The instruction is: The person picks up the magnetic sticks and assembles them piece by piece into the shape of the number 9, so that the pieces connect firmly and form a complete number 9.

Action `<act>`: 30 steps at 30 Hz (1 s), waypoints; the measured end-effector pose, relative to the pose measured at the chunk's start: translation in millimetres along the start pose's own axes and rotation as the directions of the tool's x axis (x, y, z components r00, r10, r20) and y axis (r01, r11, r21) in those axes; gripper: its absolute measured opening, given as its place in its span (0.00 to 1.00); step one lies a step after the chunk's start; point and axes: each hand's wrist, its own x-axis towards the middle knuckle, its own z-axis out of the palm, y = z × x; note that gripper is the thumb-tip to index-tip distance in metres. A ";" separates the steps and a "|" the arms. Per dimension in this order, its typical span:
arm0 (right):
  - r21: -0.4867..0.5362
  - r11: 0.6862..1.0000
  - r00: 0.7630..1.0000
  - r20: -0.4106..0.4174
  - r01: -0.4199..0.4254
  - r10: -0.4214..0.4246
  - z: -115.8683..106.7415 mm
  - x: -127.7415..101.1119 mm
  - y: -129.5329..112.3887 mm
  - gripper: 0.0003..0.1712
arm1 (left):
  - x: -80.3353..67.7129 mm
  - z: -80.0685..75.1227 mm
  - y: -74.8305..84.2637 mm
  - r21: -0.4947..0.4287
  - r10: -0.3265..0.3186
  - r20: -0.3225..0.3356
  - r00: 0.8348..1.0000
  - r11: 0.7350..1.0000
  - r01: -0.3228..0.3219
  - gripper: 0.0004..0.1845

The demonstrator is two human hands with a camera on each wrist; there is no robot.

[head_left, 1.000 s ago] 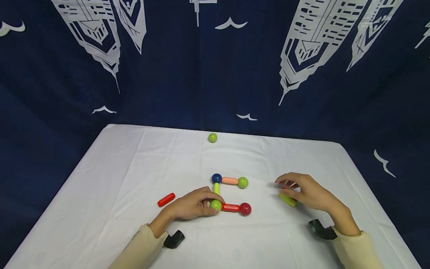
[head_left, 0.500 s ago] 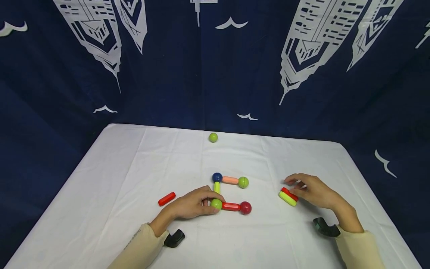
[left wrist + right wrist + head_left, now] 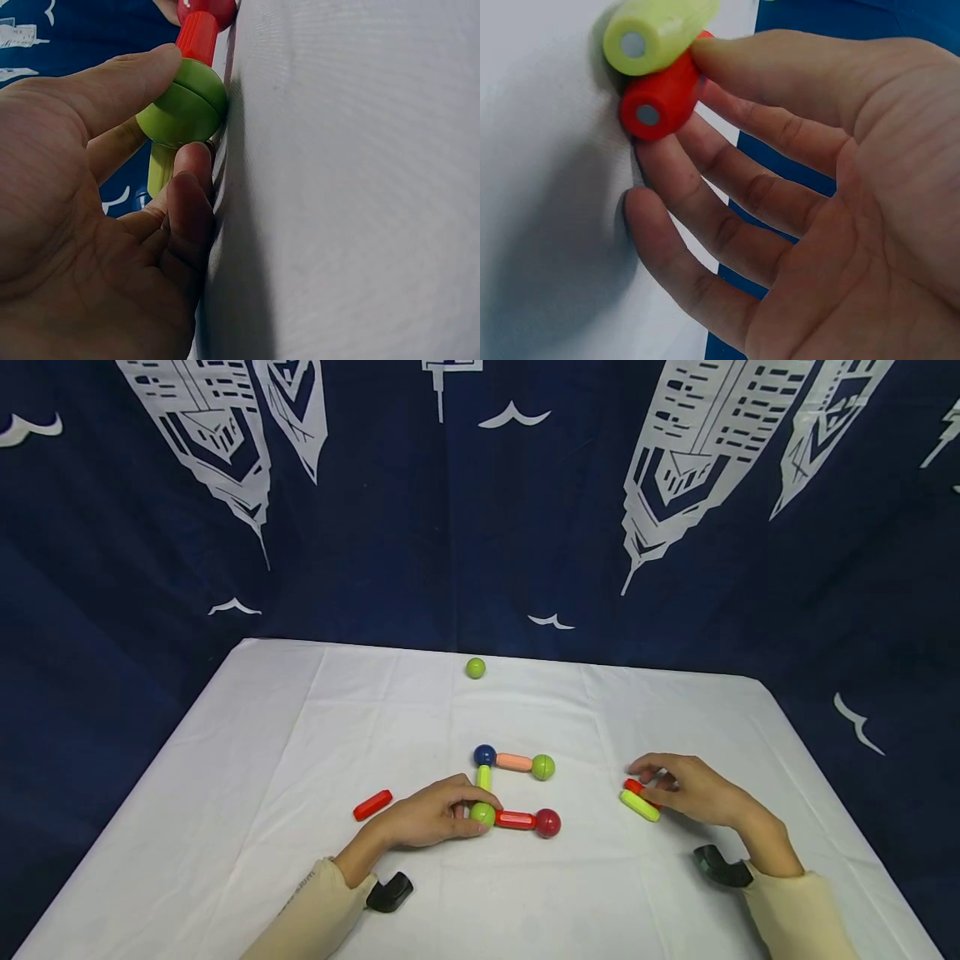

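Note:
My left hand (image 3: 431, 814) pinches a green ball (image 3: 180, 105) at the near corner of a flat figure of magnetic sticks and balls. From that ball a red stick (image 3: 516, 820) leads to a red ball (image 3: 547, 823), and a yellow-green stick (image 3: 484, 777) leads to a dark blue ball (image 3: 484, 756). An orange stick (image 3: 513, 762) joins the blue ball to another green ball (image 3: 543, 767). On the right, my right hand (image 3: 693, 789) holds a loose red stick (image 3: 656, 105) between thumb and fingers. Against it lies a yellow-green stick (image 3: 649, 37). Both show metal ends.
A loose red stick (image 3: 372, 805) lies left of my left hand. Near the back edge of the white-covered table (image 3: 360, 693) rests a single green ball (image 3: 476, 668). Behind the table hangs a dark blue printed cloth (image 3: 450, 527).
My right hand first drew back rightward off the pair of loose sticks, then came back onto the red one. The pair shifted slightly. My left hand has stayed on the green ball.

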 end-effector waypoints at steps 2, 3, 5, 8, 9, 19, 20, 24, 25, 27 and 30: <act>-0.013 1.000 1.000 -0.003 0.003 -0.003 0.9 1.7 -0.3 0.17 | 0.3 -0.1 -0.1 -0.001 -0.005 -0.001 1.000 1.000 0.005 0.15; -0.020 1.000 1.000 -0.006 0.006 -0.006 1.4 2.4 -0.2 0.16 | 0.5 -0.2 -0.1 -0.003 -0.006 -0.001 1.000 1.000 0.006 0.15; -0.039 0.999 1.000 -0.009 0.012 -0.013 2.3 3.3 0.1 0.16 | 0.7 -0.1 0.0 -0.006 -0.008 0.000 1.000 1.000 0.008 0.15; -0.070 0.997 0.999 -0.030 0.042 -0.044 3.6 4.1 -0.1 0.17 | 0.8 0.2 0.3 -0.009 -0.007 0.002 1.000 1.000 0.007 0.15; -0.081 0.995 0.997 -0.041 0.057 -0.061 4.3 4.5 -0.5 0.17 | 0.6 0.2 0.5 -0.008 -0.009 0.002 1.000 1.000 0.009 0.15; -0.149 0.982 0.981 -0.132 0.120 -0.140 8.6 8.3 -13.9 0.16 | -0.7 -0.3 2.1 0.010 0.003 0.000 1.000 1.000 -0.003 0.15; -0.147 0.981 0.981 -0.133 0.123 -0.143 8.8 8.5 -16.2 0.16 | -0.6 -0.4 2.5 0.011 0.005 0.000 1.000 1.000 -0.005 0.15; -0.118 0.983 0.976 -0.151 0.137 -0.155 10.3 10.1 -28.1 0.16 | -0.7 -0.8 3.1 0.011 0.009 0.000 1.000 1.000 -0.009 0.15; -0.109 0.984 0.975 -0.156 0.144 -0.160 11.0 10.8 -31.0 0.16 | -0.7 -0.8 2.9 0.013 0.005 0.000 1.000 1.000 -0.005 0.15; -0.091 0.982 0.970 -0.168 0.164 -0.177 12.5 12.5 -36.1 0.16 | -0.6 -0.9 2.2 0.019 -0.002 -0.001 1.000 1.000 0.002 0.15; -0.060 0.980 0.962 -0.186 0.192 -0.200 15.9 15.7 -42.2 0.15 | -0.8 -0.8 1.7 0.017 -0.017 0.001 1.000 1.000 0.017 0.15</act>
